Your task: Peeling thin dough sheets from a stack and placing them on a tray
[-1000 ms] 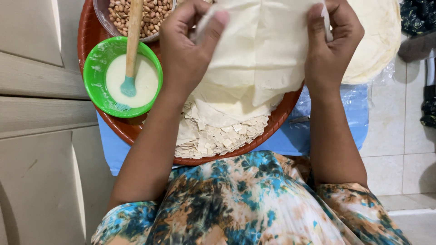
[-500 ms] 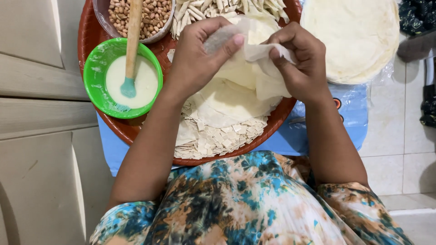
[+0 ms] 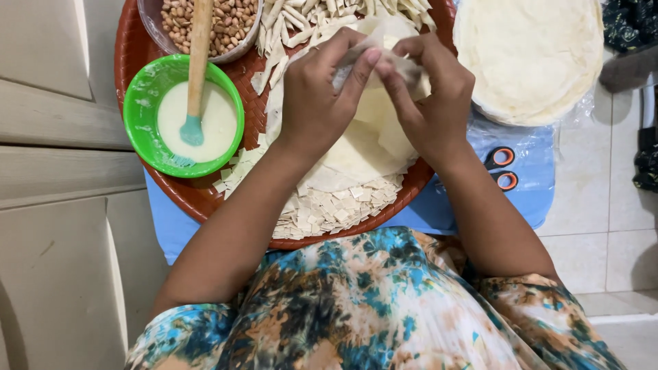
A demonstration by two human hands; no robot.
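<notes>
Together both hands (image 3: pixel 380 103) pinch a crumpled pastry sheet (image 3: pixel 370 130), lengthwise undiscernible.

- Woven round tray (image 3: pixel 205 195): reddish brown
- Small bowl (image 3: pixel 140 116) at left: bright green, with milky white paste (image 3: pixel 219 120) inside
- Brush (image 3: pixel 195 75) in it: pale wooden handle, teal tip
- Peanuts (image 3: pixel 229 20) at far left: tan and reddish
- Thin pastry sheet (image 3: pixel 370 137) under the hands: cream
- Cut pastry squares (image 3: pixel 329 209) at near rim: off-white
- Stack of round wrappers (image 3: pixel 531 55) at right: creamy white
- Scissors (image 3: pixel 504 168): orange handles
- Tabletop (image 3: pixel 439 212): blue
- Dress (image 3: pixel 356 308): blotched teal, tan, black and cream
</notes>
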